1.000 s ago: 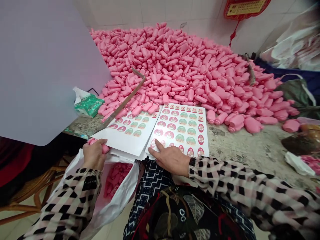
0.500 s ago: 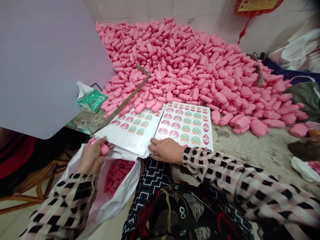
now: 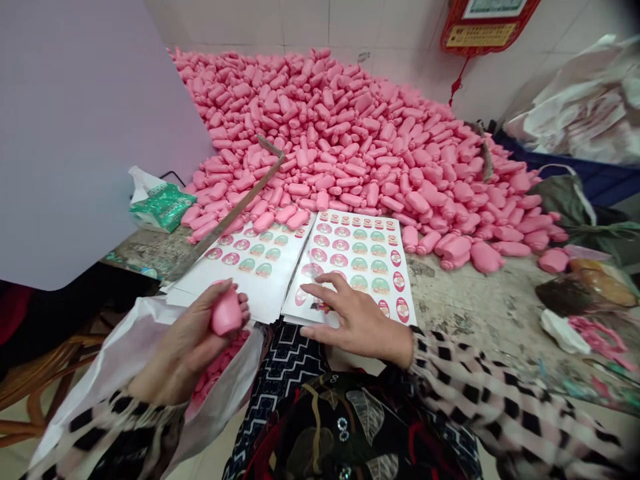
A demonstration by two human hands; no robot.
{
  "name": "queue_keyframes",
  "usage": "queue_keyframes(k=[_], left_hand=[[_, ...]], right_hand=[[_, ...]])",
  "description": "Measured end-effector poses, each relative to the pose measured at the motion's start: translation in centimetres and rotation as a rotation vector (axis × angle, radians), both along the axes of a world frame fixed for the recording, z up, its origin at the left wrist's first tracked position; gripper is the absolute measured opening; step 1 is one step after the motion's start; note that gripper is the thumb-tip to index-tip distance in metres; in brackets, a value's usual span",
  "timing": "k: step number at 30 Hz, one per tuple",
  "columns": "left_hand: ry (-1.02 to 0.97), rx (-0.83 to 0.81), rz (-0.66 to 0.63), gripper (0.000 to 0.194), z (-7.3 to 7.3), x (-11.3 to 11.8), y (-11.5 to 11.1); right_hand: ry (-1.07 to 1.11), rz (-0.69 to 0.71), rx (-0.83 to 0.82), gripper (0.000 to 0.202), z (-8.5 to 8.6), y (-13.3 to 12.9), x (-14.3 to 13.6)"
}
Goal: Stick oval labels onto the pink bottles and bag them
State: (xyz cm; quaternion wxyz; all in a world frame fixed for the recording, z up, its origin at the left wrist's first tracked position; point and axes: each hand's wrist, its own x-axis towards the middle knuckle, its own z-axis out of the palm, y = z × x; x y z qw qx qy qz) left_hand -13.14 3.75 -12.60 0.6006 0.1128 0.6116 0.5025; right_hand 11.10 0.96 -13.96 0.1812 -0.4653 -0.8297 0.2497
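The left hand (image 3: 187, 352) has just come up from beside the sheets' near left corner and turned palm upward; it now grips a pink bottle-shaped piece (image 3: 227, 313) between curled fingers and thumb, over the mouth of a white bag (image 3: 125, 333). That puts the piece in plain view, tilted, its smooth side exposed, and I judge it easier to reach from the right. More pink pieces (image 3: 213, 370) lie inside the bag.

The right hand (image 3: 363, 327) has opened out from its bunched pose: fingers parted, over the near edge of the right sticker sheet (image 3: 350, 250). A small coloured patch shows under the fingers; whether it lies on the paper or clings to a fingertip, I cannot tell.

The left sticker sheet (image 3: 255, 297) has a wide bare near part. A bent metal bar (image 3: 245, 200) lies across its far left side, and a big pile of pink pieces (image 3: 320, 120) covers the far part of the desk (image 3: 450, 307).

Both sheets carry pink and green rounded stickers, with red-edged ovals on the right one; their print is too small to read. The green packet (image 3: 167, 205) at left bears pale lettering, no brand legible. Characters on the red wall hanging (image 3: 480, 33) are also unreadable.
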Motion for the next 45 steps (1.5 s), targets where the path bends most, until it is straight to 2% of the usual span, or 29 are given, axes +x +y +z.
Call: queue_keyframes(k=[3,5,7,9,11,13,16,18,21,24,26,29,31,33,35,37,41,45], left_hand=[[-0.149,0.027,-0.177,0.006,-0.2,3.7,1.7],[-0.125,0.06,-0.201,0.008,-0.3,5.4,2.8],[-0.07,0.088,-0.171,0.01,-0.3,6.1,3.6],[0.018,0.15,-0.16,0.015,-0.3,5.6,3.8],[0.16,0.217,-0.236,0.023,-0.6,4.5,3.2],[0.351,0.245,-0.345,0.03,-1.1,3.5,2.2],[0.553,0.232,-0.474,0.031,-2.2,2.9,0.7],[0.597,0.249,-0.566,0.029,-2.8,3.2,0.0],[0.639,0.261,-0.654,0.028,-3.4,4.1,-0.3],[0.633,0.265,-0.615,0.03,-3.5,4.4,-0.2],[0.703,0.305,-0.581,0.031,-3.3,4.2,-0.1],[0.978,0.445,-0.58,0.031,-2.3,4.3,-0.3],[1.08,0.581,-0.686,0.021,-1.5,5.4,-0.6],[1.094,0.741,-0.898,0.006,-1.0,7.5,-1.0],[1.114,0.893,-1.1,0.009,-1.2,10.3,-1.2],[1.178,0.985,-1.229,0.013,-1.9,13.2,-1.2],[1.323,0.997,-1.379,0.026,-3.7,17.1,-1.0],[1.454,0.937,-1.453,0.041,-4.3,17.8,-0.9]], right_hand=[[0.108,0.027,-0.088,0.06,-0.7,-0.6,0.4],[0.179,0.084,-0.109,0.063,-1.7,-0.2,-0.6],[0.288,0.11,-0.112,0.064,-2.4,0.3,-1.5],[0.411,0.049,-0.086,0.055,-2.5,0.6,-1.0],[0.473,-0.111,-0.028,0.04,-2.6,0.6,1.4],[0.429,-0.335,0.074,0.032,-3.2,0.0,5.1],[0.2,-0.714,0.211,0.034,-5.4,-1.6,9.9],[0.075,-0.806,0.137,0.04,-6.9,-3.0,10.8],[-0.015,-0.788,0.058,0.046,-8.2,-4.6,8.7],[-0.058,-0.787,0.043,0.048,-7.8,-4.9,6.7],[-0.067,-0.806,0.048,0.05,-7.0,-4.8,7.0],[-0.026,-0.862,0.027,0.057,-6.1,-4.9,9.5],[0.058,-0.856,-0.047,0.051,-6.0,-5.2,11.2],[0.134,-0.813,-0.123,0.045,-6.1,-5.5,12.2],[0.134,-0.784,-0.142,0.039,-6.2,-5.6,12.4],[0.066,-0.778,-0.101,0.032,-6.2,-5.5,12.1],[-0.091,-0.758,0.04,0.024,-5.3,-5.0,11.3],[-0.279,-0.707,0.141,0.02,-4.6,-4.7,11.3]])
